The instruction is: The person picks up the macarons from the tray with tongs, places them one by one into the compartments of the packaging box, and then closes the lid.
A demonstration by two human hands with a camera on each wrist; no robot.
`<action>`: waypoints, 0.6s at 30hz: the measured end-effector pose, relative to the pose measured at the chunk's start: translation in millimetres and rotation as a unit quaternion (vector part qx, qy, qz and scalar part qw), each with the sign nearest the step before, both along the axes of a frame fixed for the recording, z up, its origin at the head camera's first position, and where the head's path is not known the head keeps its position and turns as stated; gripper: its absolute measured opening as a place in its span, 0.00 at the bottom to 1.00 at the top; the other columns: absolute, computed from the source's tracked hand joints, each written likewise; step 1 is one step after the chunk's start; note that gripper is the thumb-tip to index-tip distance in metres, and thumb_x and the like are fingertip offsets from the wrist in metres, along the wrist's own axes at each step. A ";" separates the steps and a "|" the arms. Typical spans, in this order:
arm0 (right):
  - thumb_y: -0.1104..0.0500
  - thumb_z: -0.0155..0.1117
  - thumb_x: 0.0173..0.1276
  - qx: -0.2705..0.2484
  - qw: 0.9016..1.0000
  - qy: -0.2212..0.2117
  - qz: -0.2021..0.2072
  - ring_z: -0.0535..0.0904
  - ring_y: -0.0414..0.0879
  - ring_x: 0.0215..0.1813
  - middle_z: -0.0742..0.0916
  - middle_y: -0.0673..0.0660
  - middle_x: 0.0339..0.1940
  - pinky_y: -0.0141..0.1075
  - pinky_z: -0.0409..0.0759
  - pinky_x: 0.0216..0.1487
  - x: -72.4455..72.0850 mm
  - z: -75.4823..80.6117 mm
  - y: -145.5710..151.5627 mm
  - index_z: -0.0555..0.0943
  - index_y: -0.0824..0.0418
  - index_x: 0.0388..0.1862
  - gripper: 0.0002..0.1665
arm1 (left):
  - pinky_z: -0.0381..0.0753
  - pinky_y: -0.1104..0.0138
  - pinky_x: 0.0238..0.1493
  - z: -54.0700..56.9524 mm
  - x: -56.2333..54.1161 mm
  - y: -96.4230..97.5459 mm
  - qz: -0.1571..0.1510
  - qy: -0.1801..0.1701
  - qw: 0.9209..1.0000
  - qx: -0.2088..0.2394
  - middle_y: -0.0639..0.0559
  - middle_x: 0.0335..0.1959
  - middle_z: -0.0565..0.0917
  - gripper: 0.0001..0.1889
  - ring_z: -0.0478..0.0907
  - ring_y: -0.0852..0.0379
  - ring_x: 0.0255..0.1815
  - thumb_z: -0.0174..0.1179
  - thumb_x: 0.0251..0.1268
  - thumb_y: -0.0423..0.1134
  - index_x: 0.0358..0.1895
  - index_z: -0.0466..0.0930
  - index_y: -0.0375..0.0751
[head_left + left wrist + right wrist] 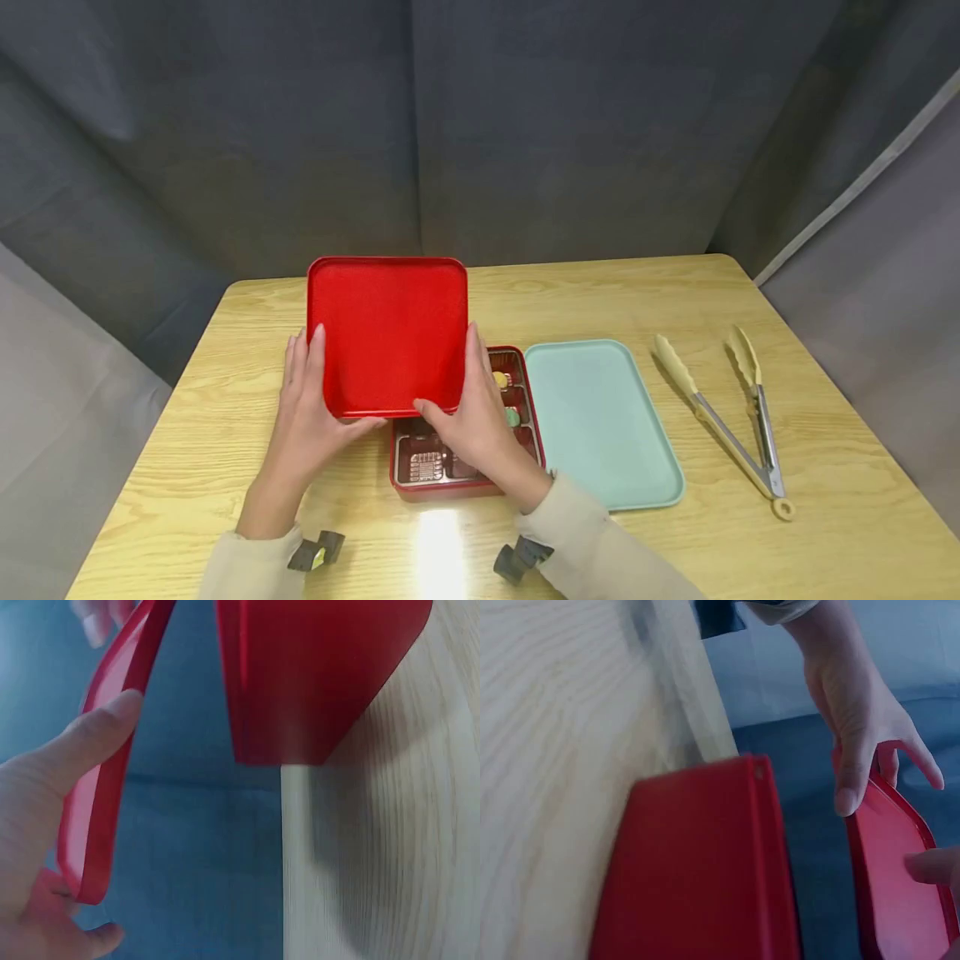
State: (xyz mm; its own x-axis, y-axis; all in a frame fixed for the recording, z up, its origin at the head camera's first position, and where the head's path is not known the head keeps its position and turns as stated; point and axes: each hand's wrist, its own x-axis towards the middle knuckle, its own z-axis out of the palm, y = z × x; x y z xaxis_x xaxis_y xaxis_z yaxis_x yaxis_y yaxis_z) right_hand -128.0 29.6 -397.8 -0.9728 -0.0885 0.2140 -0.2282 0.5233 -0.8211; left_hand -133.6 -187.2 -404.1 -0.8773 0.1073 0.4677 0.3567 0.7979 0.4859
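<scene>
A red square-cornered lid (387, 337) is held tilted over the left part of a red box (457, 490). My left hand (300, 437) grips the lid at its left edge and near left corner, thumb along the near edge. My right hand (483, 417) holds its right edge, thumb over the near right corner. In the left wrist view a gap shows between the lid (112, 791) and the box (315, 682). Inside the box is a dark brown divided plastic insert (426, 467) with a small yellow piece (500, 380) and a green piece (512, 417); the lid hides the rest.
Right of the box a pale green tray (600, 425) lies flat on the wooden table (172, 467). Farther right are spread tongs (731, 437) with cream tips and metal arms. Grey curtains (480, 133) hang behind the table's far edge.
</scene>
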 end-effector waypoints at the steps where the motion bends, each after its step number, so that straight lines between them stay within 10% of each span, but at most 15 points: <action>1: 0.54 0.72 0.55 -0.012 1.000 0.002 -0.002 0.58 0.55 0.73 0.52 0.54 0.78 0.53 0.72 0.64 -0.4 1.6 3.0 0.35 0.53 0.77 0.65 | 0.68 0.37 0.60 -0.2 -1.9 2.9 -0.001 0.017 1.000 -0.008 0.35 0.73 0.52 0.68 0.44 0.36 0.74 0.82 0.25 0.44 0.75 0.43 0.45; 8: 0.55 0.66 0.61 -0.071 0.997 0.009 -0.012 0.62 0.49 0.72 0.56 0.51 0.77 0.45 0.75 0.62 -0.5 10.1 16.3 0.38 0.55 0.77 0.58 | 0.68 0.37 0.61 -2.1 -9.2 14.8 -0.009 0.104 0.994 -0.028 0.34 0.73 0.52 0.67 0.45 0.37 0.74 0.82 0.24 0.43 0.74 0.46 0.41; 18: 0.52 0.70 0.57 -0.041 0.999 0.031 0.002 0.68 0.52 0.66 0.59 0.52 0.76 0.46 0.82 0.53 0.4 8.0 29.5 0.44 0.55 0.77 0.58 | 0.68 0.39 0.62 0.3 -6.4 18.6 -0.025 0.066 0.997 0.006 0.37 0.73 0.53 0.68 0.45 0.39 0.75 0.82 0.24 0.45 0.74 0.44 0.41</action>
